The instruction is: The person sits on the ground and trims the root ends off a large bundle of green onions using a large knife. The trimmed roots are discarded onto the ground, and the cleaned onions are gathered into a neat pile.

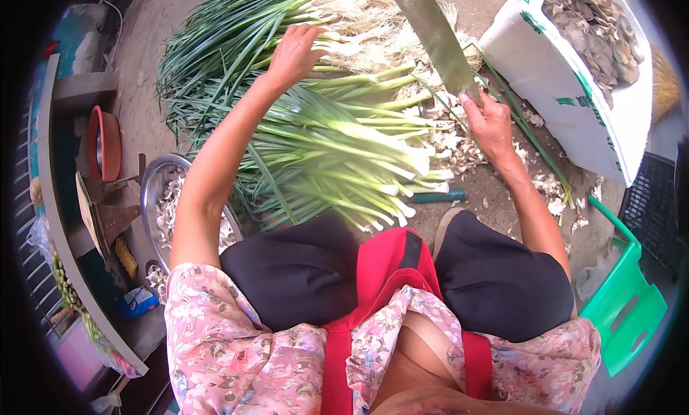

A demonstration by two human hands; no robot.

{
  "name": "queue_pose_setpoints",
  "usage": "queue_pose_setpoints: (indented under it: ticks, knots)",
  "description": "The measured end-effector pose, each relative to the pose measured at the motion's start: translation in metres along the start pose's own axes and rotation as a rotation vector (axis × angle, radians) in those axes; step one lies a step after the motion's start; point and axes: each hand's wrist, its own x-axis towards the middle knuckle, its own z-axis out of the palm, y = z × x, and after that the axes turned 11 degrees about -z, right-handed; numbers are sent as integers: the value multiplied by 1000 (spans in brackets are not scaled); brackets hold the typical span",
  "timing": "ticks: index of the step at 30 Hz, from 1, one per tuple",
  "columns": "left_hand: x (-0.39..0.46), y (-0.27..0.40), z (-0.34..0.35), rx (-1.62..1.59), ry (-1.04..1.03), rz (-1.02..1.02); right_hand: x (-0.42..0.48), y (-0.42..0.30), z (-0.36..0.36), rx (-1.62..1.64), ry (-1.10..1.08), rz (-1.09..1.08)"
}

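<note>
My right hand grips a large broad-bladed knife, its blade pointing up and away to the left. At the top, my left hand rests over a bundle of green onions near their pale stalks; whether its fingers close on any is hidden. Shaggy roots still hang from that bundle. Closer to me lies a heap of green onions with bare, rootless white ends. Pale root scraps litter the ground below my right hand. Loose green leaves lie beside them.
A white foam box of mushrooms stands at upper right. At right is a green plastic chair near a black crate. A metal basin of pale pieces sits left. A dark green cylindrical object lies before my knees.
</note>
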Motion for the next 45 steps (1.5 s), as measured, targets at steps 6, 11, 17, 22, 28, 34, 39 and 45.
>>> queue_pose_setpoints:
  ticks: [6,11,17,22,28,34,39,45]
  knots:
    - [4,-48,26,186,-282,10,-1,-14,5,54,-22,-40]
    - [-2,-36,18,2,-289,-76,-1,-20,3,71,-27,-60]
    - [4,61,-26,-301,-432,-120,-2,-49,0,68,7,-173]
    - [21,108,-48,-630,-483,-177,-5,-67,-14,-27,122,-258]
    - [30,145,-60,-728,-671,-314,-4,-54,-12,-174,229,-556]
    - [17,147,-72,-864,-603,-156,-17,26,-9,-352,92,-229]
    - [-43,143,-55,-375,-826,-60,-37,61,-26,-177,113,96]
    - [-36,94,-21,-782,-715,-263,-12,22,-23,-35,108,56]
